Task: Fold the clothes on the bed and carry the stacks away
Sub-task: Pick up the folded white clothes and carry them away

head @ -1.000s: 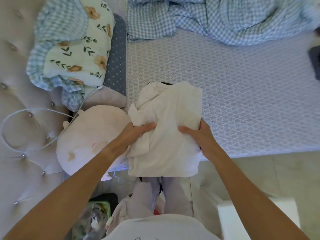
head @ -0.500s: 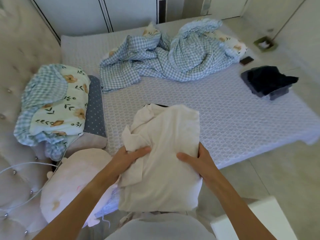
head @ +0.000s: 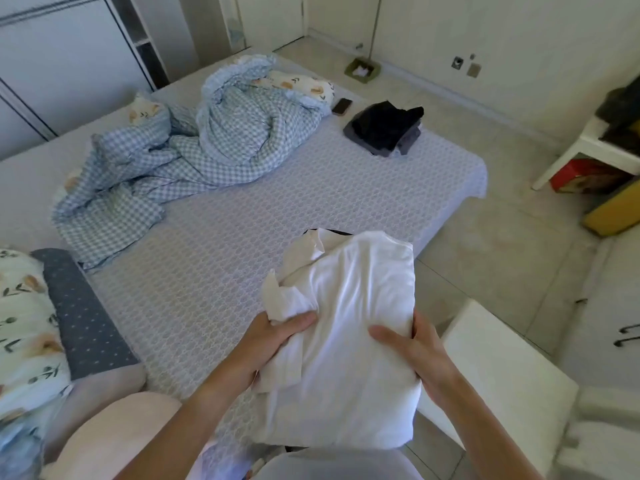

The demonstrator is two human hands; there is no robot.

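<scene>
Both hands (head: 349,344) grip folded white stack (head: 349,358).

Pale tiled floor (head: 491,258); cream walls (head: 519,36); white wardrobe (head: 62,60) behind bed (head: 277,216); white side table (head: 588,143) at right; daylight throughout.

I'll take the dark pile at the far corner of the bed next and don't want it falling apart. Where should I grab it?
Probably slide flat hands under the two opposite sides of the dark folded stack, coming from the bed's foot edge, where it lies. It is layered, grey under black, so lifting from the bottom layer should keep it together.
</scene>
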